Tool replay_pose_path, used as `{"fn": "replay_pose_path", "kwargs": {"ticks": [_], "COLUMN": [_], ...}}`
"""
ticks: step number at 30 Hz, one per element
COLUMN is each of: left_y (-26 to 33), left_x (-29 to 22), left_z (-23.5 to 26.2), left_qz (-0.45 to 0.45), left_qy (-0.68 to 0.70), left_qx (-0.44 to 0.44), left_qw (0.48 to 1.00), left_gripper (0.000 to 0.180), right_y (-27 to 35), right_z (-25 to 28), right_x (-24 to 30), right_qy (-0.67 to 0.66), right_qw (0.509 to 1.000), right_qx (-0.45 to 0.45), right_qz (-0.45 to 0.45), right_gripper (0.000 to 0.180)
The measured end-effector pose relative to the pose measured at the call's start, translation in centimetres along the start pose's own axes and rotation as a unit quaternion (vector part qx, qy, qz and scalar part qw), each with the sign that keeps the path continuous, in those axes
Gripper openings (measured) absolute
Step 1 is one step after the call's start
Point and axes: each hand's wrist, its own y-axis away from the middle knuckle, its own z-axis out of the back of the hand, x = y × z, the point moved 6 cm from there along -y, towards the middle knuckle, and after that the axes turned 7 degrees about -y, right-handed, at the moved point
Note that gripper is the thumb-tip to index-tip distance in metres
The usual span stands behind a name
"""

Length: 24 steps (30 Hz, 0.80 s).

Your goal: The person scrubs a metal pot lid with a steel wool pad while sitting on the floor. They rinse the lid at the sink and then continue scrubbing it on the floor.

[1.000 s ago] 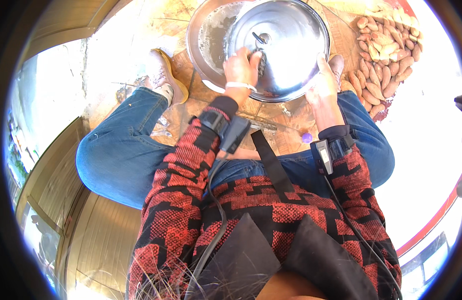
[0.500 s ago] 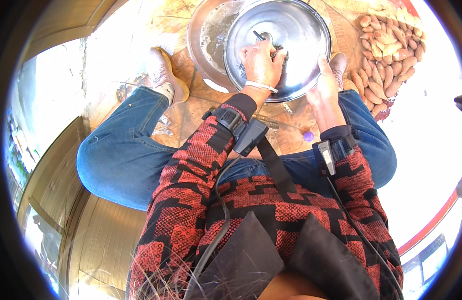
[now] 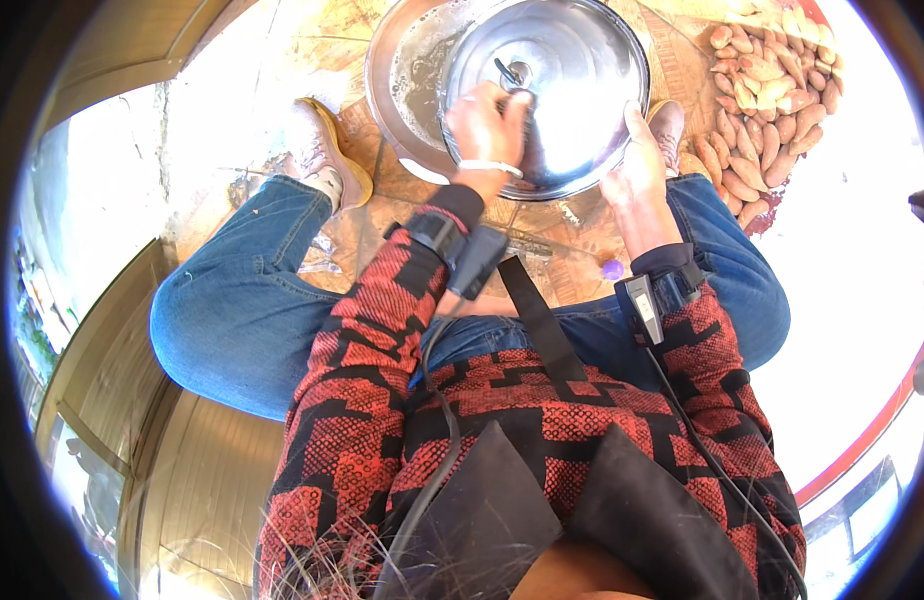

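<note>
A shiny round metal pot lid (image 3: 582, 60), with a small dark handle (image 3: 506, 72) at its centre, is held partly over a wide basin (image 3: 378, 100). Cloudy, sudsy water shows in the basin's uncovered left part. On the lid, just below its handle, my left hand (image 3: 485, 125) presses with curled fingers, slightly smeared by motion. A dark scrubber (image 3: 529, 122) shows at its fingers, mostly hidden by them. My right hand (image 3: 637, 170) grips the lid's lower right rim, thumb on top.
A heap of sweet potatoes (image 3: 767, 110) lies on the tiled floor at the far right. My shoes (image 3: 327, 150) flank the basin and lid. A small purple round thing (image 3: 612, 270) sits between my legs. Wooden panels (image 3: 112, 350) stand at the left.
My left hand has moved leftward and slightly down across the lid, with the scrubber. The right hand keeps its hold on the rim. The whole view has shifted slightly.
</note>
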Motion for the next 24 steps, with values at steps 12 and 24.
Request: {"fn": "replay_pose_path", "kwargs": {"ticks": [12, 24], "left_y": [0.2, -3.8], "left_x": [-3.7, -8.5], "left_z": [0.6, -5.5], "left_qz": [-0.066, -0.215], "left_qy": [-0.031, -0.084], "left_qx": [0.051, -0.038], "left_qw": [0.996, 0.972], "left_gripper": [0.021, 0.019], "right_y": [0.8, 0.3], "right_z": [-1.1, -0.3], "right_x": [-0.2, 2.5], "right_qy": [0.011, 0.124], "right_qw": [0.993, 0.983], "right_qx": [0.113, -0.078], "right_qz": [-0.033, 0.108], "right_gripper": [0.030, 0.053]}}
